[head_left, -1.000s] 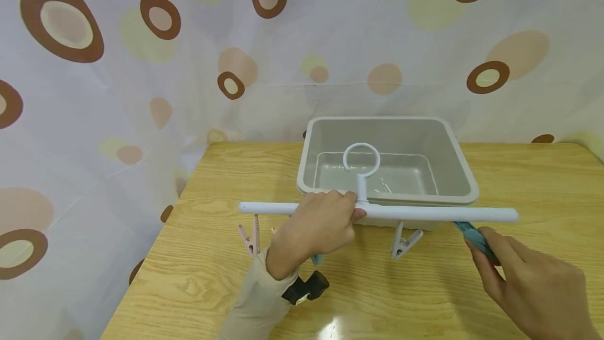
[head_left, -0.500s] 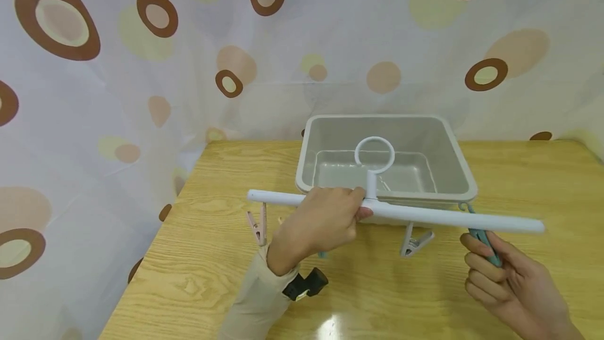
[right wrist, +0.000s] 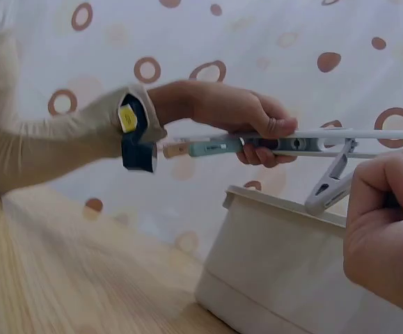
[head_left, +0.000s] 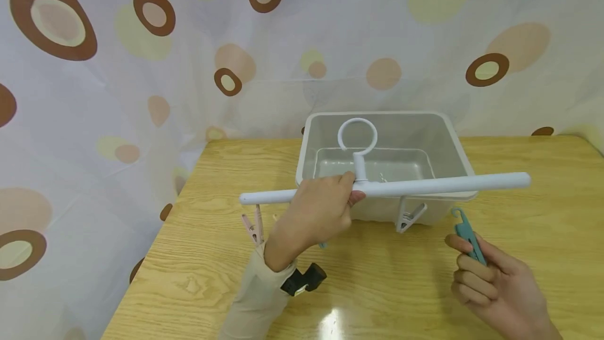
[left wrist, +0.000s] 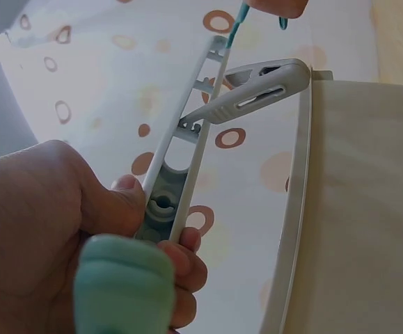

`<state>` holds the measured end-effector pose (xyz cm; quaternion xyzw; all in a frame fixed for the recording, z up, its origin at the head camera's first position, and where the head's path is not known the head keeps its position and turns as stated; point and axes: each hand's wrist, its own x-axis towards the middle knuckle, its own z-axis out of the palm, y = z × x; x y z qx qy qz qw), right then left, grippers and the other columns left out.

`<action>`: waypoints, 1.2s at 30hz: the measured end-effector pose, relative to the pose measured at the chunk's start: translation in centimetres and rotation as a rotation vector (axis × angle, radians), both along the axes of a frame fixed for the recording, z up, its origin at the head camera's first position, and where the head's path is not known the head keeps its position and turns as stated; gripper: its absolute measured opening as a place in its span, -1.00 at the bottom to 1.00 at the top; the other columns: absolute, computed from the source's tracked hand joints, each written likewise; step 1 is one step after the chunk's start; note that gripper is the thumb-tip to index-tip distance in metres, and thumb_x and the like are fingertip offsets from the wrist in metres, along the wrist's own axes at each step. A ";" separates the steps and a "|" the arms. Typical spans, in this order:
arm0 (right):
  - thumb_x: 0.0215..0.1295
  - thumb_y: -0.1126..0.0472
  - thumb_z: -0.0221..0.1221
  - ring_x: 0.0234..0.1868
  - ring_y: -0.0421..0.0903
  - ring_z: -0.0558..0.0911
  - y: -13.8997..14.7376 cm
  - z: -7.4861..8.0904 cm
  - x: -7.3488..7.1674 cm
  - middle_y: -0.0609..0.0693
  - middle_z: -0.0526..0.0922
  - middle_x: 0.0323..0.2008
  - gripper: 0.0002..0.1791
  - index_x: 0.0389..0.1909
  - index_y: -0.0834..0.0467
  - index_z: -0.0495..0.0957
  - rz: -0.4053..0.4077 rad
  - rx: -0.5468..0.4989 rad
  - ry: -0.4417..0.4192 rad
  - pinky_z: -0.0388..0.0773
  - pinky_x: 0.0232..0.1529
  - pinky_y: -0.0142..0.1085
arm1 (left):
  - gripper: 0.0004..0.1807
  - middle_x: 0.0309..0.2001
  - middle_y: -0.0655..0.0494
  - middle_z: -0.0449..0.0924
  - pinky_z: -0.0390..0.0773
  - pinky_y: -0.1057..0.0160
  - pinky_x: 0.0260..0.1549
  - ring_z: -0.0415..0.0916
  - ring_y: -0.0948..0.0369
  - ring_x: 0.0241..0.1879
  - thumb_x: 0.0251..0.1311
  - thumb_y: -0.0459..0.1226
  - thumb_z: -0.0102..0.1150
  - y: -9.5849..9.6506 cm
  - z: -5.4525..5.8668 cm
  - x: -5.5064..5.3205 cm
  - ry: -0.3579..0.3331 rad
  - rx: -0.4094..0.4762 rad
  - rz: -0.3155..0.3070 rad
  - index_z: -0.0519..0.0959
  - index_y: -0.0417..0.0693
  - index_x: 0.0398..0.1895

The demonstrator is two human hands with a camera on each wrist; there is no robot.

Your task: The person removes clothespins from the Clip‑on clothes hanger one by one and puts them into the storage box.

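My left hand (head_left: 321,211) grips the middle of a white hanger bar (head_left: 434,187), just left of its ring-shaped hook (head_left: 376,135). A grey clothes clip (head_left: 409,215) hangs from the bar to the right of that hand, and a pink clip (head_left: 255,224) hangs near the left end. In the left wrist view, a teal clip (left wrist: 124,285) looms close to the camera, and the slotted underside of the bar shows. My right hand (head_left: 502,282) pinches another teal clip (head_left: 468,237), its small open hook pointing up, below the bar's right half.
A grey plastic bin (head_left: 464,159) stands behind the hanger on the wooden table (head_left: 189,266), with small white bits inside. A patterned curtain (head_left: 292,30) hangs behind the table. The left wrist wears a black camera mount (head_left: 304,279).
My right hand has turned and drawn back, so the teal clip stands visible below the bar. The bar's right end dipped, then rose, and the hanger moved slightly up.
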<state>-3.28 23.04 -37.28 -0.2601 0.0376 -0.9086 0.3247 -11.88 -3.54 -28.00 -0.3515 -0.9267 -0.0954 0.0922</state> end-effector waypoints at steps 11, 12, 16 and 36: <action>0.47 -0.08 -0.85 -0.60 -0.19 -0.02 1.6 0.8 0.7 -0.12 -0.06 -0.54 -0.25 0.14 0.30 0.18 -0.054 0.065 0.026 -0.04 -0.41 -0.36 | -0.68 -0.64 0.22 0.17 0.25 0.33 -0.71 0.25 0.25 -0.63 0.43 -0.08 -0.05 -0.3 0.1 -0.1 -0.016 -0.010 -0.020 0.31 0.01 -0.49; 0.46 -0.08 -0.86 -0.60 -0.19 -0.01 1.8 0.9 0.8 -0.12 -0.06 -0.54 -0.25 0.14 0.30 0.17 -0.059 0.069 0.033 -0.05 -0.41 -0.36 | -0.68 -0.64 0.22 0.17 0.25 0.33 -0.71 0.25 0.25 -0.63 0.43 -0.08 -0.05 -0.3 0.2 -0.1 -0.022 -0.012 -0.020 0.31 0.01 -0.49; 0.43 -0.11 -0.89 -0.59 -0.18 -0.02 2.3 1.5 1.1 -0.11 -0.06 -0.53 -0.23 0.10 0.30 0.17 -0.075 0.068 0.042 -0.05 -0.40 -0.34 | -0.68 -0.64 0.22 0.19 0.26 0.33 -0.70 0.26 0.25 -0.62 0.44 -0.07 -0.07 -0.3 0.2 0.0 -0.039 -0.020 -0.017 0.32 0.01 -0.49; 0.35 -0.10 -1.00 -0.62 -0.14 -0.02 4.7 4.0 -0.3 -0.07 -0.08 -0.56 -0.19 0.06 0.35 0.09 -0.166 0.149 0.148 -0.13 -0.48 -0.32 | -0.68 -0.64 0.21 0.23 0.30 0.34 -0.69 0.28 0.26 -0.61 0.44 -0.07 -0.07 -0.4 0.1 0.0 -0.084 -0.037 -0.020 0.36 0.00 -0.47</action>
